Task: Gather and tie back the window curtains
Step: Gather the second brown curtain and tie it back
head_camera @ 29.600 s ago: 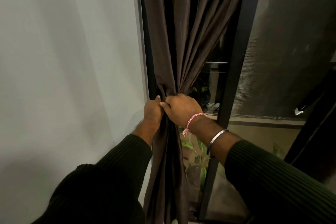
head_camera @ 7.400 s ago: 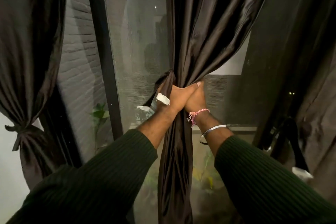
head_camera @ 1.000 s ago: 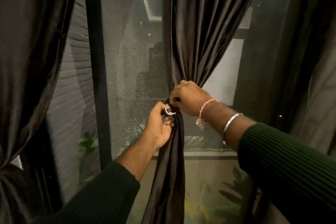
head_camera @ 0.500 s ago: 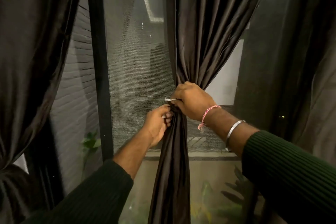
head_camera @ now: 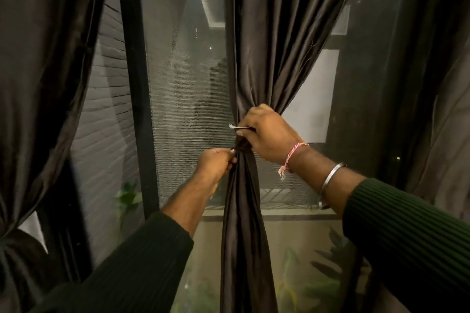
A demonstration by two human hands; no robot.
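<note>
A dark brown middle curtain point(head_camera: 277, 40) hangs in front of the window, gathered into a narrow bundle at hand height. My right hand point(head_camera: 267, 134) grips the bundle at its waist and pinches the white-tipped end of the tie-back strip point(head_camera: 235, 127). Just below and left, my left hand point(head_camera: 216, 164) is closed on the other part of the dark strip against the bundle. Below the hands the cloth falls straight down point(head_camera: 244, 249). How the strip runs around the back is hidden.
A left curtain point(head_camera: 48, 63) hangs tied at its waist point(head_camera: 12, 239) near the lower left. Another curtain point(head_camera: 442, 114) hangs at the right edge. A black window frame post point(head_camera: 134, 79) and mesh screen point(head_camera: 185, 99) stand behind; plants point(head_camera: 305, 284) show below.
My right hand has pulled the white-tipped end up and to the right, while my left hand has stayed low against the bundle. The view shifted slightly.
</note>
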